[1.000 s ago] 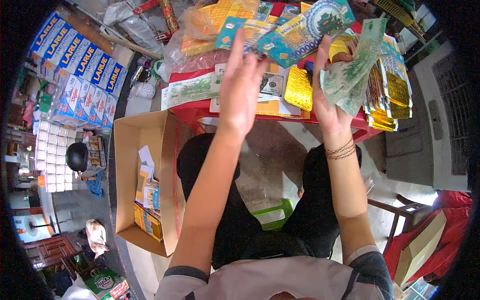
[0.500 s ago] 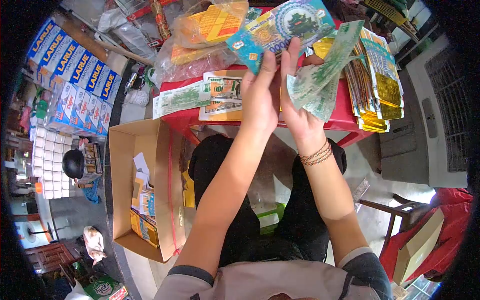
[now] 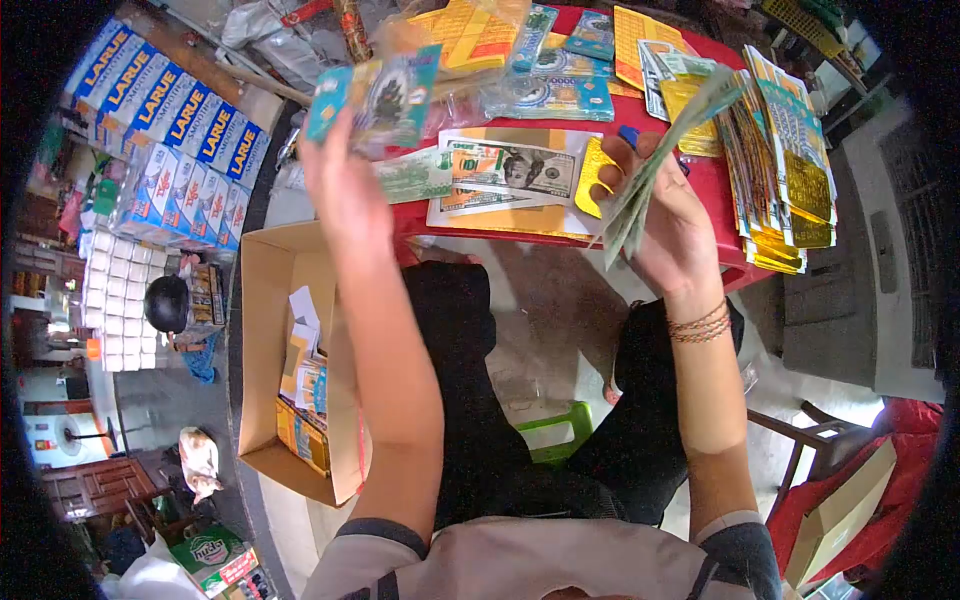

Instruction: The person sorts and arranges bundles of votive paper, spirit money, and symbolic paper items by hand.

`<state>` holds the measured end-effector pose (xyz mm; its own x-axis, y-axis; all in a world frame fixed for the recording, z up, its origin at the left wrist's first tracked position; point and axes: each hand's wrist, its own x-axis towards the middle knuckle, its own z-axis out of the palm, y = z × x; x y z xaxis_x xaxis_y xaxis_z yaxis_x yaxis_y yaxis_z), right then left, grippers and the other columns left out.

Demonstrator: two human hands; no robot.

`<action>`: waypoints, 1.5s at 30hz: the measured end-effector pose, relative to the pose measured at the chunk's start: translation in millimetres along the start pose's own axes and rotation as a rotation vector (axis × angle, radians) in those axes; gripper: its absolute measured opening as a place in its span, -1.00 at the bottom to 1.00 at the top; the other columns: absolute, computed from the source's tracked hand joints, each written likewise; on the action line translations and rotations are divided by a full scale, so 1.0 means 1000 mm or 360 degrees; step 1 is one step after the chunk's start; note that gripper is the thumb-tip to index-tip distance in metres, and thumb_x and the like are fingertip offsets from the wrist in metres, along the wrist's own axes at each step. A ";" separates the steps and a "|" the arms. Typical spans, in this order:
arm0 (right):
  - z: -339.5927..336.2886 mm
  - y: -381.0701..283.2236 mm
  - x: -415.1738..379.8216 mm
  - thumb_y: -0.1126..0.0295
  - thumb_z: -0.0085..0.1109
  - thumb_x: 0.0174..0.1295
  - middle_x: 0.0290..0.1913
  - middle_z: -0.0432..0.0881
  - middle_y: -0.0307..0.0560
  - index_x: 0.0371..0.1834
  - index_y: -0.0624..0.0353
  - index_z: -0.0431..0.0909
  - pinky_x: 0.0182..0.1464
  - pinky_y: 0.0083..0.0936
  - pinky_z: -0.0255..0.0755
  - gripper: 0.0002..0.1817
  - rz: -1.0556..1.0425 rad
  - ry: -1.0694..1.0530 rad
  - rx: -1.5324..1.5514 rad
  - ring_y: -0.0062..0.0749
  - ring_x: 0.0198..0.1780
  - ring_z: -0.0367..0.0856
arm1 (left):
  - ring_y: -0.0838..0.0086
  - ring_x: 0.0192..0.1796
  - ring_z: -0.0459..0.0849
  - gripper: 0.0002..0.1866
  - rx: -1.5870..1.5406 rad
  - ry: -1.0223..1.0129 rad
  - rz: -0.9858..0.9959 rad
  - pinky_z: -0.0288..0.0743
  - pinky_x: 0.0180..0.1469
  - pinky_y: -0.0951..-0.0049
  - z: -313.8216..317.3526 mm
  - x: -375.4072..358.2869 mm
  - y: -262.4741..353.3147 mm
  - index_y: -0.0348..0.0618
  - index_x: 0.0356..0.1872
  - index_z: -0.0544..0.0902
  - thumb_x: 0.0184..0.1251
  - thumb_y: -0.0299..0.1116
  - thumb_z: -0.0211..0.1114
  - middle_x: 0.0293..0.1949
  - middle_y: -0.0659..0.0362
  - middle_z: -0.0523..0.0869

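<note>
My left hand (image 3: 350, 195), smeared by motion, pinches a blue printed paper note (image 3: 408, 105) over the left end of the red table. My right hand (image 3: 680, 225) is closed round a few folded green paper notes (image 3: 650, 180), held above the table's front edge. Between the hands lie a dollar-style note (image 3: 540, 175) and others like it on yellow-brown paper. A green note (image 3: 415, 177) sticks out to their left, partly under my left hand. A gold foil sheet (image 3: 592, 180) lies beside my right fingers.
More blue notes (image 3: 560, 98) and plastic-wrapped yellow packets (image 3: 470, 35) lie farther back on the red table (image 3: 735, 215). A fanned bundle (image 3: 785, 170) stands at its right end. Below left is an open cardboard box (image 3: 270, 350) holding papers. Beer cartons (image 3: 190, 120) are stacked beyond.
My left hand has swung left with the blue note, away from my right hand. The right hand has moved right and down with the green notes, uncovering the dollar-style notes.
</note>
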<state>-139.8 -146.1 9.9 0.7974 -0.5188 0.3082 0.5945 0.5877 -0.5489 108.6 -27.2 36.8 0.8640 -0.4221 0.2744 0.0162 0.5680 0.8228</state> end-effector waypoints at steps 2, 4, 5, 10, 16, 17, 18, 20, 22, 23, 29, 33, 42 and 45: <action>-0.003 -0.006 -0.004 0.32 0.07 0.32 0.09 0.52 -0.11 0.16 0.14 0.39 0.13 -0.29 0.42 -0.64 0.0124 0.0278 -0.0180 -0.33 0.02 0.53 | 0.38 0.00 0.54 -0.42 0.0342 0.0197 0.0050 0.44 0.04 0.32 -0.014 0.002 0.012 -0.20 0.21 0.19 0.19 -0.52 0.25 -0.03 0.02 0.54; -0.001 -0.009 -0.006 0.31 0.04 0.34 0.03 0.54 -0.16 0.16 0.15 0.40 0.10 -0.33 0.44 -0.65 0.0126 0.0378 -0.0233 -0.38 -0.01 0.54 | 0.36 -0.01 0.54 -0.41 0.0490 0.0287 0.0153 0.45 0.04 0.33 -0.034 0.008 0.011 -0.20 0.21 0.18 0.20 -0.53 0.26 -0.02 -0.01 0.52; 0.001 -0.010 -0.007 0.30 0.02 0.36 -0.02 0.56 -0.20 0.15 0.16 0.40 0.07 -0.36 0.45 -0.66 0.0126 0.0473 -0.0289 -0.44 -0.05 0.54 | 0.34 -0.02 0.54 -0.41 0.0634 0.0374 0.0260 0.46 0.03 0.33 -0.048 0.011 0.010 -0.20 0.22 0.17 0.21 -0.54 0.26 0.00 -0.04 0.50; 0.002 -0.015 -0.007 0.27 -0.01 0.38 -0.09 0.56 -0.29 0.07 0.10 0.43 0.01 -0.42 0.40 -0.73 0.0083 0.0581 -0.0405 -0.51 -0.08 0.51 | 0.19 0.00 0.57 -0.65 0.1345 0.0185 0.1299 0.43 0.07 0.28 -0.051 0.004 0.030 -0.23 0.07 0.44 0.26 -0.59 0.19 0.06 -0.01 0.55; 0.006 -0.014 -0.003 0.26 -0.01 0.38 -0.08 0.56 -0.29 0.05 0.09 0.42 0.04 -0.43 0.38 -0.74 0.0064 0.0620 -0.0468 -0.52 -0.05 0.50 | 0.13 0.02 0.53 -0.71 0.2205 -0.0828 0.0811 0.36 0.13 0.23 -0.047 -0.014 0.010 -0.21 -0.18 0.61 0.01 -0.63 0.21 -0.11 0.05 0.63; 0.005 -0.013 -0.003 0.26 -0.01 0.38 -0.07 0.56 -0.29 0.06 0.09 0.42 0.05 -0.42 0.38 -0.74 0.0067 0.0647 -0.0456 -0.51 -0.04 0.50 | 0.13 0.02 0.53 -0.71 0.2206 -0.0831 0.0811 0.36 0.13 0.23 -0.046 -0.018 0.006 -0.21 -0.18 0.61 0.01 -0.63 0.21 -0.11 0.05 0.63; 0.004 -0.013 -0.002 0.26 -0.01 0.38 -0.07 0.56 -0.29 0.06 0.09 0.42 0.05 -0.42 0.38 -0.74 0.0066 0.0646 -0.0454 -0.51 -0.04 0.50 | 0.12 0.01 0.53 -0.70 0.2174 -0.0928 0.0655 0.37 0.13 0.23 -0.043 -0.023 0.004 -0.22 -0.17 0.61 0.00 -0.63 0.21 -0.11 0.05 0.62; 0.002 -0.012 -0.001 0.26 -0.01 0.38 -0.05 0.57 -0.29 0.07 0.10 0.42 0.07 -0.41 0.37 -0.73 0.0069 0.0582 -0.0473 -0.51 -0.03 0.49 | 0.10 0.04 0.52 -0.64 0.2149 -0.1083 0.0483 0.37 0.13 0.23 -0.046 -0.023 0.000 -0.20 -0.09 0.59 0.00 -0.61 0.26 -0.08 0.03 0.61; 0.002 -0.012 0.000 0.26 -0.02 0.38 -0.05 0.56 -0.29 0.07 0.10 0.42 0.07 -0.42 0.36 -0.72 0.0067 0.0584 -0.0482 -0.51 -0.02 0.49 | 0.10 0.05 0.52 -0.59 0.2063 -0.1030 0.0425 0.37 0.13 0.23 -0.045 -0.024 0.002 -0.19 -0.04 0.57 -0.01 -0.59 0.29 -0.06 0.02 0.60; 0.003 -0.012 0.000 0.26 -0.02 0.38 -0.05 0.56 -0.29 0.08 0.11 0.42 0.08 -0.42 0.36 -0.72 0.0064 0.0588 -0.0493 -0.51 -0.01 0.49 | 0.10 0.07 0.52 -0.55 0.1974 -0.0977 0.0368 0.38 0.13 0.24 -0.044 -0.025 0.003 -0.18 0.01 0.55 -0.01 -0.57 0.32 -0.04 0.02 0.60; 0.002 -0.014 -0.001 0.26 -0.03 0.39 0.01 0.56 -0.28 0.12 0.11 0.40 0.12 -0.43 0.34 -0.70 0.0054 0.0594 -0.0523 -0.51 0.03 0.49 | 0.11 0.13 0.49 -0.41 0.1933 -0.1066 0.0230 0.35 0.18 0.26 -0.045 -0.021 0.012 -0.14 0.11 0.50 -0.07 -0.48 0.42 0.03 -0.01 0.57; -0.002 -0.015 -0.002 0.27 -0.04 0.40 0.07 0.55 -0.27 0.17 0.11 0.38 0.17 -0.39 0.33 -0.67 0.0080 0.0619 -0.0545 -0.49 0.09 0.48 | 0.10 0.19 0.43 -0.33 0.2059 -0.1059 0.0342 0.30 0.24 0.24 -0.054 -0.018 0.012 -0.12 0.16 0.47 -0.12 -0.44 0.47 0.10 -0.01 0.52; -0.006 -0.016 -0.003 0.28 -0.03 0.39 0.11 0.53 -0.25 0.24 0.11 0.34 0.21 -0.30 0.31 -0.61 0.0088 0.0580 -0.0614 -0.48 0.12 0.48 | 0.16 0.28 0.29 -0.12 0.2056 -0.0804 0.0159 0.16 0.33 0.23 -0.090 -0.002 0.046 -0.09 0.24 0.42 -0.27 -0.24 0.58 0.18 0.06 0.47; -0.003 -0.015 -0.002 0.34 0.05 0.34 0.09 0.55 -0.25 0.21 0.18 0.39 0.18 -0.42 0.33 -0.61 0.0109 0.0547 -0.0566 -0.51 0.10 0.49 | 0.14 0.24 0.31 -0.14 0.2212 -0.0979 0.0224 0.17 0.30 0.24 -0.101 -0.001 0.035 0.01 0.24 0.42 -0.27 -0.22 0.58 0.12 0.09 0.49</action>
<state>-151.1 -156.1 15.2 0.7177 -0.6961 0.0210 0.4219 0.4106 -0.8084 158.7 64.5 15.3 0.4757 -0.8411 0.2573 -0.8193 -0.3172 0.4776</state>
